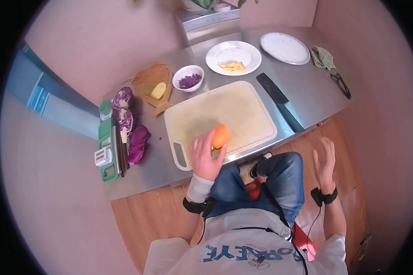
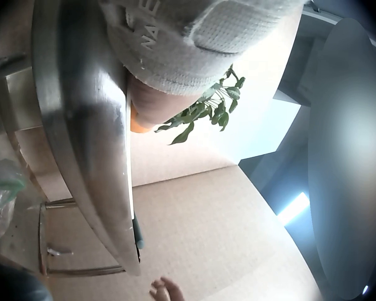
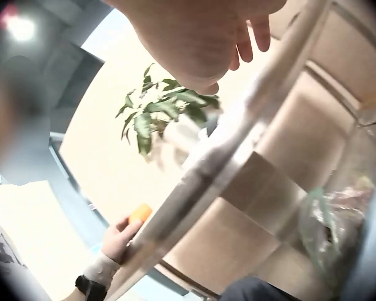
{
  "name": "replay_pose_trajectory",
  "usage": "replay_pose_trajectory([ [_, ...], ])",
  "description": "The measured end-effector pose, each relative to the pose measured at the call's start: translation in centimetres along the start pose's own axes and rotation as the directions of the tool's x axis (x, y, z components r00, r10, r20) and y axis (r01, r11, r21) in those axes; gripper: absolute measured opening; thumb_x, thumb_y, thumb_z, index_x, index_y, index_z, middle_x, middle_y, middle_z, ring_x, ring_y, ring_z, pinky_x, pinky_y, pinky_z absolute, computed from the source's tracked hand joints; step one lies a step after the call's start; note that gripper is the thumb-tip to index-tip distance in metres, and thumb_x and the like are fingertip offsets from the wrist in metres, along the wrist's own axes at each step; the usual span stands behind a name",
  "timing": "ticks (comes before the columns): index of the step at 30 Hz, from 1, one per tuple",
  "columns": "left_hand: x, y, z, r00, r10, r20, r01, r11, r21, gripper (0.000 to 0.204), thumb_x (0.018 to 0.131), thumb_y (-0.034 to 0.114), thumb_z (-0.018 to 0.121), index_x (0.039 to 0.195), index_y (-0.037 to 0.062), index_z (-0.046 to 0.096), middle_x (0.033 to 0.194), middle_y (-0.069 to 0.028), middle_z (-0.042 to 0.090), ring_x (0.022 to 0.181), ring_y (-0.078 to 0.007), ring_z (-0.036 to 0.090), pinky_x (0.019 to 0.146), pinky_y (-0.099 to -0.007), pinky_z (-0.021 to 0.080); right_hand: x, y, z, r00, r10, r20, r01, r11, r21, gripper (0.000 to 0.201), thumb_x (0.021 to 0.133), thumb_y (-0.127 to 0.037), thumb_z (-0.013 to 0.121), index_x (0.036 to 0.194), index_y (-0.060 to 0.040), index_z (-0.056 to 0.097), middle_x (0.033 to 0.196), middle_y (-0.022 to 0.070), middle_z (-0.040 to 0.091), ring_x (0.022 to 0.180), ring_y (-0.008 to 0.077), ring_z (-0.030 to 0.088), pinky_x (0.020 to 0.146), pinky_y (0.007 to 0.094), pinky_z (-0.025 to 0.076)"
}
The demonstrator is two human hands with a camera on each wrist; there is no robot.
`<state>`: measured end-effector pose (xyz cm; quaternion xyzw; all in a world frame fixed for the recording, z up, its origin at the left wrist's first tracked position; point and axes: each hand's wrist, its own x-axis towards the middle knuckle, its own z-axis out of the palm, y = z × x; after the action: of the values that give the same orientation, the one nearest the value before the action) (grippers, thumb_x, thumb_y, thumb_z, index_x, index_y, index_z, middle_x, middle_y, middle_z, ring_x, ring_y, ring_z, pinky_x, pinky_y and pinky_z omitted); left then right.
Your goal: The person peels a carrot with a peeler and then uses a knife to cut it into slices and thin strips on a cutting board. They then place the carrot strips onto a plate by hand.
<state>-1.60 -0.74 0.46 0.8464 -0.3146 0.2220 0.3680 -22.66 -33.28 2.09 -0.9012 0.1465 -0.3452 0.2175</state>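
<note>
An orange carrot piece (image 1: 221,136) is gripped by my left hand (image 1: 207,156) over the front part of the pale cutting board (image 1: 248,105). Between thumb and fingers, below the piece, a small yellow-green patch shows; what it is I cannot tell. The left wrist view has only a sliver of the orange piece (image 2: 138,121) beside the hand (image 2: 158,104). My right hand (image 1: 325,162) is held off the table's front edge, fingers apart, holding nothing. In the right wrist view its palm (image 3: 194,37) is at the top, and the left hand (image 3: 116,241) grips the carrot piece (image 3: 140,213).
Right of the board lies a knife (image 1: 280,100); scissors (image 1: 340,85) and a cloth (image 1: 322,58) are farther right. Behind stand a plate with pale yellow pieces (image 1: 243,50), an empty plate (image 1: 284,47) and a cabbage bowl (image 1: 188,71). Purple cabbage (image 1: 124,98) and a green grater (image 1: 106,142) are left.
</note>
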Motion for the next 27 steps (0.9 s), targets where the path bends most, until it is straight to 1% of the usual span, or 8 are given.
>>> replay_pose_trajectory([
  [4,-0.2,0.0,-0.1,0.999,-0.048,0.018,0.049,0.998,-0.029,0.055,0.086,0.017,0.082,0.135,0.0037,0.063,0.127,-0.0164,0.068,0.120,-0.0390,0.059,0.109,-0.0501,0.043,7.8,-2.5,3.5,0.986,-0.165,0.001,0.165,0.986,-0.035,0.040,0.088,-0.004,0.076,0.127,-0.0014,0.066,0.123,0.0200,0.064,0.116,0.0400,0.061,0.101,0.0461,0.050],
  [9,0.2,0.3,-0.2,0.999,-0.041,0.014,0.042,0.999,-0.030,0.054,0.084,0.014,0.082,0.133,0.0032,0.063,0.126,-0.0169,0.068,0.118,-0.0391,0.060,0.108,-0.0495,0.044,10.2,-0.7,8.6,0.974,-0.048,0.223,0.088,0.981,-0.172,0.043,0.086,-0.020,0.080,0.125,-0.0030,0.072,0.110,0.0176,0.069,0.103,0.0393,0.063,0.091,0.0492,0.052],
  [14,0.1,0.4,-0.3,1.000,-0.010,0.012,0.010,1.000,-0.018,0.055,0.083,0.012,0.083,0.133,0.0022,0.063,0.125,-0.0179,0.068,0.118,-0.0402,0.060,0.107,-0.0491,0.046,10.4,-0.7,9.7,0.976,0.005,0.216,0.047,0.971,-0.235,0.040,0.085,-0.021,0.080,0.120,-0.0025,0.073,0.105,0.0171,0.068,0.103,0.0379,0.064,0.091,0.0477,0.053],
  [17,0.1,0.3,-0.2,0.999,-0.022,0.039,0.023,1.000,-0.017,0.054,0.085,0.015,0.083,0.134,0.0032,0.063,0.127,-0.0159,0.068,0.121,-0.0378,0.059,0.113,-0.0503,0.042,10.4,-0.6,9.8,0.973,0.030,0.230,0.025,0.972,-0.234,0.035,0.088,-0.021,0.078,0.117,-0.0019,0.071,0.105,0.0189,0.068,0.101,0.0403,0.067,0.089,0.0482,0.055],
  [22,0.0,0.3,-0.3,0.999,-0.041,0.024,0.040,0.999,0.023,0.053,0.085,0.015,0.082,0.133,0.0012,0.064,0.127,-0.0177,0.066,0.119,-0.0396,0.060,0.106,-0.0485,0.046,9.9,-1.4,9.3,0.948,0.180,0.264,-0.135,0.975,-0.178,0.026,0.098,-0.019,0.065,0.117,0.0003,0.064,0.105,0.0279,0.071,0.094,0.0480,0.070,0.084,0.0543,0.057],
  [24,0.0,0.1,-0.2,0.999,-0.037,0.008,0.037,0.999,0.036,0.053,0.085,0.016,0.083,0.133,0.0009,0.064,0.127,-0.0177,0.067,0.119,-0.0395,0.060,0.106,-0.0484,0.045,10.1,-2.0,8.6,0.939,0.175,0.297,-0.130,0.978,-0.164,0.028,0.101,-0.018,0.061,0.122,0.0011,0.063,0.106,0.0303,0.072,0.095,0.0485,0.070,0.082,0.0550,0.056],
  [26,0.0,0.1,-0.1,0.999,-0.032,-0.001,0.032,0.998,0.046,0.053,0.086,0.017,0.083,0.133,0.0007,0.064,0.127,-0.0178,0.067,0.118,-0.0393,0.060,0.105,-0.0484,0.045,10.2,-2.8,7.3,0.912,0.234,0.337,-0.230,0.972,-0.051,0.033,0.101,-0.015,0.059,0.130,0.0014,0.062,0.109,0.0317,0.072,0.097,0.0497,0.069,0.083,0.0529,0.056],
  [27,0.0,0.1,-0.1,0.999,-0.033,0.002,0.033,0.999,0.040,0.054,0.086,0.017,0.083,0.134,0.0008,0.064,0.126,-0.0179,0.067,0.118,-0.0392,0.061,0.105,-0.0485,0.045,10.0,-3.4,6.5,0.918,0.207,0.339,-0.227,0.974,0.021,0.041,0.103,-0.013,0.057,0.142,0.0011,0.058,0.107,0.0275,0.074,0.090,0.0430,0.074,0.082,0.0477,0.057],
])
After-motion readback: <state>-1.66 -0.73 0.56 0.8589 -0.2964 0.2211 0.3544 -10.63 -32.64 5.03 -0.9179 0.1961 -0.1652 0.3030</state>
